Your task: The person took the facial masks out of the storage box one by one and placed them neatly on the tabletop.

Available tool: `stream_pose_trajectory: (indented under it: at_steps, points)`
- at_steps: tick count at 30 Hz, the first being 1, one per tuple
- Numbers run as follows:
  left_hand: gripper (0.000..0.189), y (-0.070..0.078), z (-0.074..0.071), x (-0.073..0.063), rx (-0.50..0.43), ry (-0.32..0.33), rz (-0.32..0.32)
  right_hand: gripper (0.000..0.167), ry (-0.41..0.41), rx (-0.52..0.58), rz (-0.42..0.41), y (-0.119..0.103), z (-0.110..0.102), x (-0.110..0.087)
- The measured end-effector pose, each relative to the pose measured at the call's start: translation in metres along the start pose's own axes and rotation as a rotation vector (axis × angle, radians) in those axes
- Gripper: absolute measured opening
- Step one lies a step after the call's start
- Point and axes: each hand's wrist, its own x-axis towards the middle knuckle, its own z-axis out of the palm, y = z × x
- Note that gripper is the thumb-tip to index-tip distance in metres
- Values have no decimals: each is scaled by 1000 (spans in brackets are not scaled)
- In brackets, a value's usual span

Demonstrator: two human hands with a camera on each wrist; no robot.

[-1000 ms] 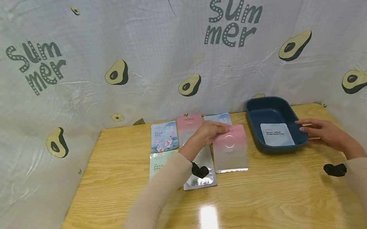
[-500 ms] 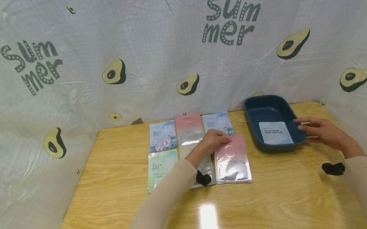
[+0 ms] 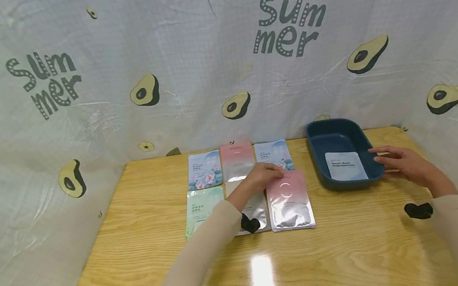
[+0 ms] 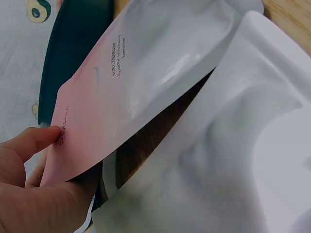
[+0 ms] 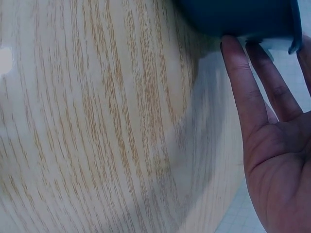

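Note:
My left hand (image 3: 260, 176) pinches the top edge of a pink and silver face mask packet (image 3: 289, 203), at the front right of two rows of packets. In the left wrist view, thumb and fingers grip the pink end of that packet (image 4: 126, 82), which slants above the table. A silver packet (image 3: 259, 207) lies to its left, partly covered by my left arm. At the right, my right hand (image 3: 405, 166) has its fingers extended against the side of a dark blue bin (image 3: 352, 185). A pale printed packet (image 3: 345, 166) lies inside the bin.
Behind the front row lie two blue floral packets (image 3: 204, 170) (image 3: 274, 153), with a pink packet (image 3: 238, 161) between them. A green packet (image 3: 203, 207) is at front left. A patterned cloth (image 3: 190, 119) stands along the wooden table's (image 3: 336, 250) back edge.
The pink and silver packet in my left hand has come down and forward, and now lies flatter in the front row. My right hand has stayed at the bin.

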Motion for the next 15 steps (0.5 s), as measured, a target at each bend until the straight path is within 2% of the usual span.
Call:
stream_pose_trajectory:
  at_steps: [3,8,11,15]
  points:
    - [20,0,-4,-2,1,14,1,51,1,-5,1,0,1,-2]
    - [30,3,-12,-7,29,9,-35,51,6,4,7,-1,4,-3]
    - [32,5,-17,-9,16,-5,-64,51,6,-7,7,-3,4,-3]
    - [31,5,-20,-10,-18,12,-65,52,6,-28,5,-5,5,-4]
